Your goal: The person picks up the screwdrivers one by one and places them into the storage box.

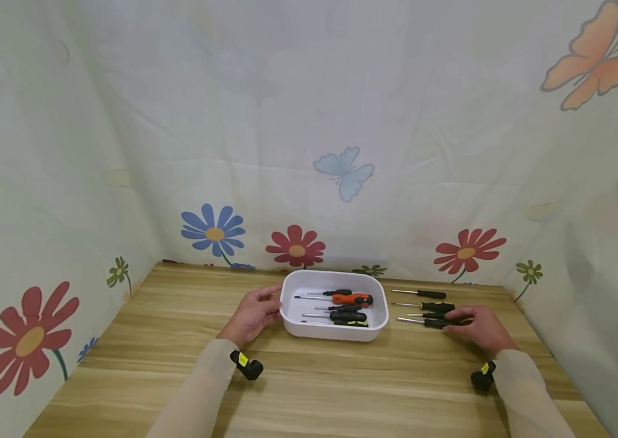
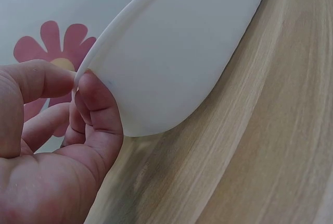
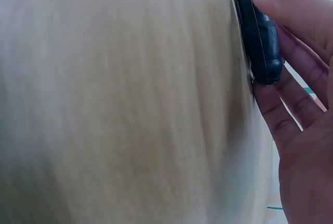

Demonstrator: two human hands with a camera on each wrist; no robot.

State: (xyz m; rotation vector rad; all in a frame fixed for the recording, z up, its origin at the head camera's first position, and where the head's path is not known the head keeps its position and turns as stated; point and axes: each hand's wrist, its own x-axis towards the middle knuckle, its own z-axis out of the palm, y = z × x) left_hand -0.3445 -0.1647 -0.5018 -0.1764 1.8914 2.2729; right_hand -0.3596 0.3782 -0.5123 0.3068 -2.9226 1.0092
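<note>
My left hand (image 1: 254, 315) pinches the left rim of a white plastic box (image 1: 325, 330) between thumb and fingers; the left wrist view shows the rim close up. Inside the box lie several screwdrivers, among them one with an orange-and-black handle (image 1: 344, 299). On the table to the right, my right hand (image 1: 477, 328) holds a black-handled screwdriver (image 3: 263, 41) by its handle end, the thumb on one side and fingers on the other. That screwdriver lies nearest me in a group, its shaft pointing left.
Beyond the right hand's screwdriver lie others, including a black-and-yellow one (image 1: 437, 306) and a slim black one (image 1: 432, 294) at the back. The wooden table (image 1: 342, 389) ends at a flower-patterned cloth (image 1: 265, 182) behind and on both sides.
</note>
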